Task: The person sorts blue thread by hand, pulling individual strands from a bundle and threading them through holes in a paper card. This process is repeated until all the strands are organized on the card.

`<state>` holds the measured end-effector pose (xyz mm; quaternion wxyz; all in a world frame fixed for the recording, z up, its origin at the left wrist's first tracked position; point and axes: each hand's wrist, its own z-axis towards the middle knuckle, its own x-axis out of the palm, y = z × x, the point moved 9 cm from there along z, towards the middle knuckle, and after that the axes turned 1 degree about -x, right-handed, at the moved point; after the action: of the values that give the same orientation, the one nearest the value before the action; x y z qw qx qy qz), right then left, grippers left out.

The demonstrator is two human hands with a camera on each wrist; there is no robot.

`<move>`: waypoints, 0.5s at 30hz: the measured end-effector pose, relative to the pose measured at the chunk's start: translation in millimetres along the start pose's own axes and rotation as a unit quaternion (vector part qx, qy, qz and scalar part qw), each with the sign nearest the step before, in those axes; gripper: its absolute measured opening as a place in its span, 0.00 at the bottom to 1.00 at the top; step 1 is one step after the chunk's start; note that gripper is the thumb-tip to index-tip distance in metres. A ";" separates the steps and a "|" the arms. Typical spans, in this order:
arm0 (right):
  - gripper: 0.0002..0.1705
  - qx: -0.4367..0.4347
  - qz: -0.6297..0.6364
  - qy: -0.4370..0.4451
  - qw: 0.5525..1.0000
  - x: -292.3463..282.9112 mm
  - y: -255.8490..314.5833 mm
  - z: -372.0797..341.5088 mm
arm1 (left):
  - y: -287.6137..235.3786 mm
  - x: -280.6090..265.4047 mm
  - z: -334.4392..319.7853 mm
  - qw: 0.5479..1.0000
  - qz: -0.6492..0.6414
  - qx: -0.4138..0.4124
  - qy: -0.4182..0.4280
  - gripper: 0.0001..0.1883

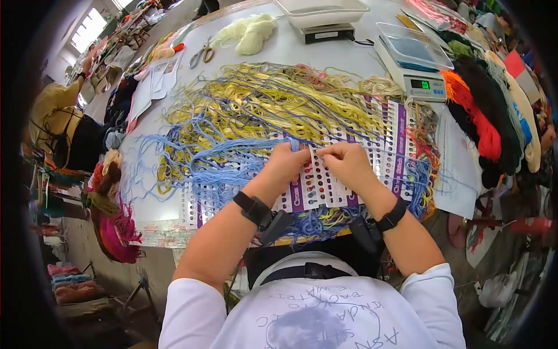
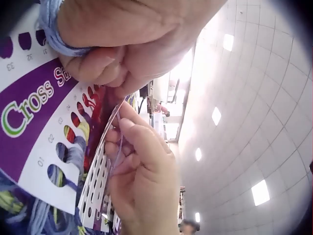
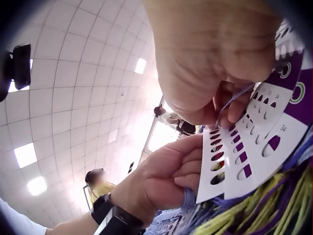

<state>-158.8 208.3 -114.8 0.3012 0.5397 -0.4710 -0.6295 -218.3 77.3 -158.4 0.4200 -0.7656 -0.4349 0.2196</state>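
My left hand [image 1: 286,164] grips the edge of a white and purple punched floss card [image 2: 36,105], and a light blue floss bundle [image 1: 294,143] runs through its fingers. Facing it, my right hand [image 1: 349,164] pinches a thin lilac-blue strand [image 3: 234,100] at the holes along the card's edge. Several similar cards [image 1: 401,131] lie side by side beneath both hands, their holes strung with floss. Light blue floss [image 1: 224,154] trails leftward from the left hand. A thick spread of yellow-green and purple floss [image 1: 273,96] covers the cards' far ends.
Scissors [image 1: 201,53] lie at the back left near a pale yellow skein [image 1: 247,32]. Two scales stand at the back, one with a lit display [image 1: 425,85]. Orange and red yarn [image 1: 479,122] lies at the right, and papers [image 1: 154,81] at the left.
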 end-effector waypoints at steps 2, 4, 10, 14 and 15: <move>0.11 0.038 0.058 0.011 0.998 -2.0 -8.1 3.3 | -3.3 -5.5 -6.0 1.000 -0.012 0.015 0.008 0.05; 0.12 -0.072 -0.125 -0.033 0.989 -14.9 16.3 2.2 | -20.5 -25.8 -12.4 0.992 -0.071 0.100 -0.025 0.05; 0.05 -0.156 -0.339 -0.039 0.927 -9.2 32.4 -5.2 | -49.6 -63.9 -26.7 0.911 -0.387 0.142 0.022 0.03; 0.04 -0.302 -0.293 -0.106 0.901 -13.8 61.2 -10.3 | -58.2 -25.2 -30.0 0.939 -0.291 0.135 0.127 0.03; 0.04 -0.300 -0.295 -0.107 0.901 -13.8 64.1 -9.9 | -56.0 -9.6 -26.9 0.947 -0.242 0.137 0.160 0.07</move>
<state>-154.2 193.9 -50.3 0.1974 0.4677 -0.1088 -0.8547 -231.5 72.0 -97.1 0.6256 -0.5974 -0.4998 0.0440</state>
